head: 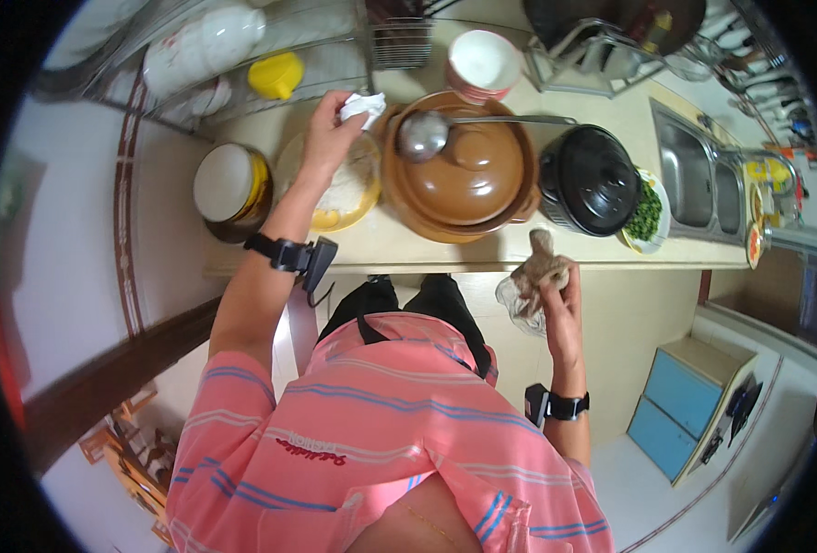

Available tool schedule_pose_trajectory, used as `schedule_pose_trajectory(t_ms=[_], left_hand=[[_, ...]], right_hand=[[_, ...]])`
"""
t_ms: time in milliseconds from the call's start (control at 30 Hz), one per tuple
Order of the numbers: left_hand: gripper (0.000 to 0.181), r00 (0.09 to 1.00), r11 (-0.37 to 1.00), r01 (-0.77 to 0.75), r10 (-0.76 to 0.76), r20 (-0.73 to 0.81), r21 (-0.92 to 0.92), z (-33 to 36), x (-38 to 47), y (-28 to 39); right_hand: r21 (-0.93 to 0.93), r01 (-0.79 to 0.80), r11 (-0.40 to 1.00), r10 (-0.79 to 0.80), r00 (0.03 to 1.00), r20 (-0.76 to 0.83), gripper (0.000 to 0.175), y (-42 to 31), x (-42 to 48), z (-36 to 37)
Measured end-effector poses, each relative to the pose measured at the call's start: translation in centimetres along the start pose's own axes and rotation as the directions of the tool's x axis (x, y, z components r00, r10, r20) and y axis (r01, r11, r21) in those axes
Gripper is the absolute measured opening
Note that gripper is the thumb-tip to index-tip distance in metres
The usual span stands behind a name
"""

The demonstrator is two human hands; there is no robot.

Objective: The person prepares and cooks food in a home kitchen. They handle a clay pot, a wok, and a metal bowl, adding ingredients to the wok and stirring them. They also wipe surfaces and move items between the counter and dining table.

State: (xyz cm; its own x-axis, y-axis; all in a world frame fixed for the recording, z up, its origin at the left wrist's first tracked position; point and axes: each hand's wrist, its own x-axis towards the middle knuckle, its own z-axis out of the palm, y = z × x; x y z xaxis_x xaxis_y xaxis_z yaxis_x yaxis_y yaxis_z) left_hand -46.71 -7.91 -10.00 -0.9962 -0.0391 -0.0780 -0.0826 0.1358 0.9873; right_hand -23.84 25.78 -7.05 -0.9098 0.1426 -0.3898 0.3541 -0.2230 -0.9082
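My left hand [331, 135] pinches a crumpled white tissue or cloth [363, 109] above the counter. Under that forearm lies a yellow-rimmed plate [342, 216] with something pale on it, partly hidden. My right hand [562, 304] grips a brownish rag [541, 266] in front of the counter's edge. Clear plastic film or a bag [522, 311] hangs from the same grip. Between my hands stands a large brown clay pot [443, 231] with its lid [495, 180] on. A steel ladle [423, 135] rests across that lid, its handle pointing right.
Right of the clay pot are a black lidded pot [591, 181], a plate of chopped greens [647, 211] and a double sink [686, 176]. Stacked bowls [484, 66] stand behind. At left are a round white-lidded container [223, 182] and a wire dish rack [311, 41] with a yellow cup [275, 75].
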Motion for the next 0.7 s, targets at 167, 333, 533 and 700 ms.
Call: schedule_pose_trajectory(t_ms=[167,333,533,700], left_hand=[[0.025,0.955,0.905,0.296,-0.282,0.089,-0.305,0.1,-1.2,1.8],[0.022,0.955,0.954,0.277,-0.259,0.147,-0.118,0.3,-1.0,1.5],[0.028,0.959,0.969,0.236,-0.245,0.145,0.077,0.6,-0.9,3.0],[0.028,0.889,0.942,0.332,-0.298,0.347,-0.044,1.4,0.1,0.4]], right_hand=[[0.020,0.099,0.995,-0.096,0.991,-0.097,0.040,-1.0,4.9,1.5],[0.085,-0.026,0.996,0.029,0.999,-0.043,0.050,-1.5,6.6,1.1],[0.040,-0.142,0.989,0.139,0.988,0.068,0.048,-1.0,8.8,0.5],[0.049,-0.262,0.964,0.262,0.965,-0.008,0.049,-0.3,9.7,-0.6]])
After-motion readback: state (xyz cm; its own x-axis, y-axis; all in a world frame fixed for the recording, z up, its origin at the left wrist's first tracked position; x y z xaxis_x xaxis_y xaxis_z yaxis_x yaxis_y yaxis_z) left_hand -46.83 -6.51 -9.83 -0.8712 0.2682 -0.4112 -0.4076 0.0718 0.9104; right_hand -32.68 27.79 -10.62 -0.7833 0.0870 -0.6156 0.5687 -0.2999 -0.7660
